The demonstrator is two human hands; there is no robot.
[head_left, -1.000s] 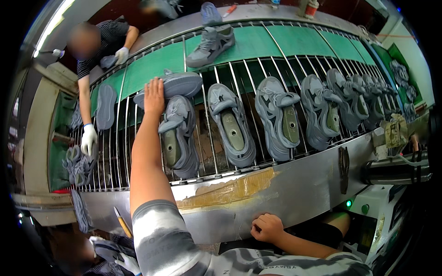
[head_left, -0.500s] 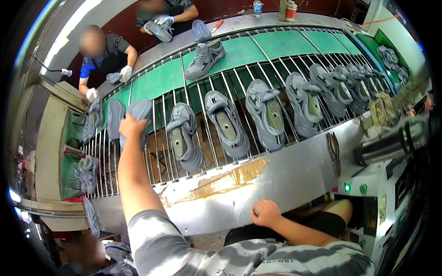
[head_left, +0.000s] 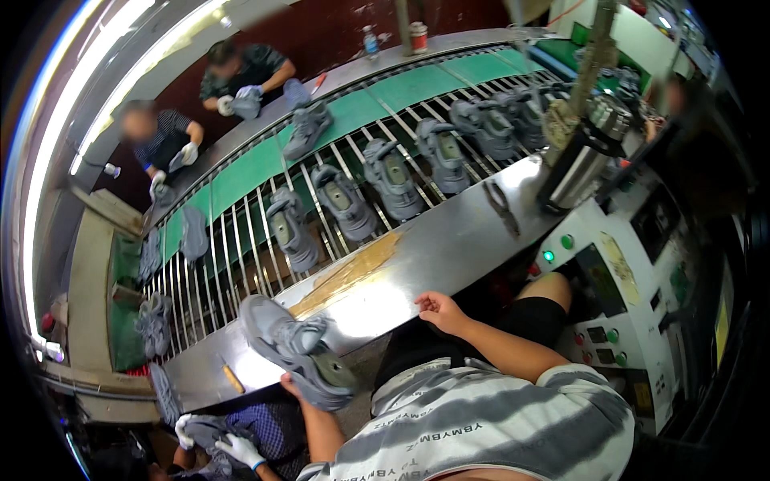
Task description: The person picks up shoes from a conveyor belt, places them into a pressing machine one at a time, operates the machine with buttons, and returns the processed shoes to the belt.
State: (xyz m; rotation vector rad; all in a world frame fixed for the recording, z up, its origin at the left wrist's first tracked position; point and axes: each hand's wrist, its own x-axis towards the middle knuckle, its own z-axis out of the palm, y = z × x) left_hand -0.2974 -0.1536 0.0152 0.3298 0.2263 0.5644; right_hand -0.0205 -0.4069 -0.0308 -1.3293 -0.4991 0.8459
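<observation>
My left hand (head_left: 293, 388) grips a grey sneaker (head_left: 277, 330) from below, near its heel. The shoe is tilted over the metal ledge's near edge, toe up and to the left, with its olive insole showing. Part of my left hand is hidden by the shoe. My right hand (head_left: 443, 313) hovers beside the ledge's near edge, fingers loosely curled and apart, holding nothing. Beyond the ledge, several grey sneakers (head_left: 391, 180) rest in a row on the bar conveyor (head_left: 241, 240). A grey sole (head_left: 193, 233) lies at the conveyor's left.
Pliers (head_left: 501, 210) and a steel thermos (head_left: 587, 152) occupy the right of the metal ledge (head_left: 449, 248). A yellow-handled tool (head_left: 233, 379) lies at its left. A control panel (head_left: 593, 297) stands at right. Two people work across the conveyor; another's gloved hands (head_left: 237, 450) hold a shoe at lower left.
My left hand has come back from the conveyor's left end, bringing a sneaker toward me. My right hand's fingers have loosened. The view has shifted.
</observation>
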